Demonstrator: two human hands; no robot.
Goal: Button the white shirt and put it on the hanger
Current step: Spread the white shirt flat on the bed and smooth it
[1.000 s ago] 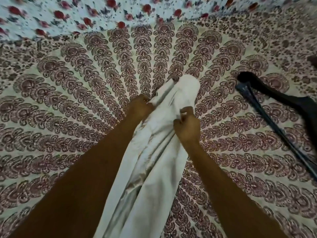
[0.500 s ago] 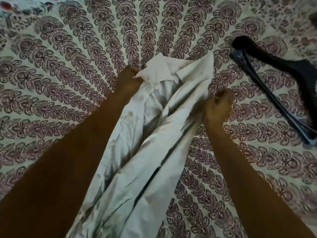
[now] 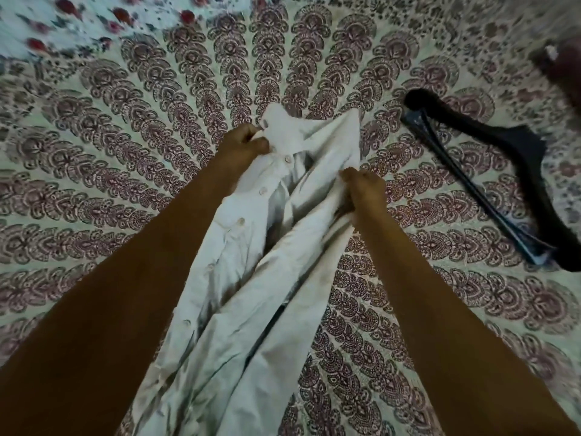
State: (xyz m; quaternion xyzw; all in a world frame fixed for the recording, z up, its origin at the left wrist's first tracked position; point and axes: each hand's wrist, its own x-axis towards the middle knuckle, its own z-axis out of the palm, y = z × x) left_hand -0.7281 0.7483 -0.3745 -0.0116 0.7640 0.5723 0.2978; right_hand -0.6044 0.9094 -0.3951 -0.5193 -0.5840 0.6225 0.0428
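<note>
The white shirt (image 3: 251, 278) lies lengthwise down the middle of the patterned bedsheet, collar at the far end, its front open and creased. A row of small buttons runs along its left placket. My left hand (image 3: 245, 146) grips the collar end at the top of the button side. My right hand (image 3: 364, 190) is curled round the other front edge, a little nearer me. A black hanger (image 3: 490, 171) lies flat on the sheet to the right, apart from the shirt and both hands.
The bedsheet (image 3: 110, 190) with a maroon fan print covers the whole surface. A white cloth with red flowers (image 3: 78, 23) shows at the far left. A dark blurred object (image 3: 562, 70) sits at the far right edge.
The bunched shirt has been spread open, showing the button placket. My right hand moved right, then back in toward the middle, still holding the cloth. My left hand keeps its hold near the collar.
</note>
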